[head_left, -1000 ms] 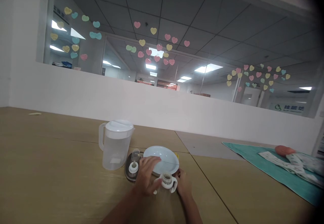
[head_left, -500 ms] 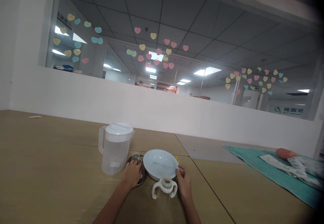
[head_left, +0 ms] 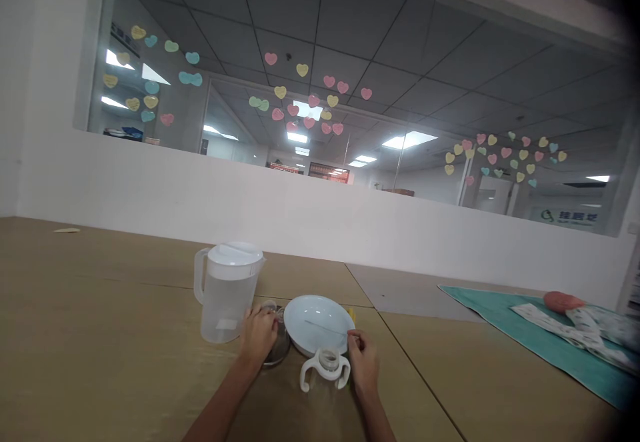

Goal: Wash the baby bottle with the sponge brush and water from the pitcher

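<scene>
"On the table (head_left: 125,362), what's standing biggest?"

"The lidded pitcher (head_left: 227,305); it's standing at ten to eleven o'clock from the two-handled bottle (head_left: 329,362). The pale bowl (head_left: 317,309) is sitting just beyond that bottle, at twelve."

"And the dark tray (head_left: 280,358)?"

"It's lying at nine to ten from the bottle, with the left hand (head_left: 259,339) reaching over its near-left side. The fingers are hiding their own grip, so I can't tell if they're holding anything."

"Which hand is nearer the bottle?"

"The right hand (head_left: 365,362), resting close by at three o'clock. The bottle's long axis is pointing upright, its mouth facing up."

"Is that right one gripping anything?"

"Thumb and finger seem to be pinching the end of the thin rod (head_left: 325,328), which is running over the bowl, between nine and ten from those fingertips."
</scene>
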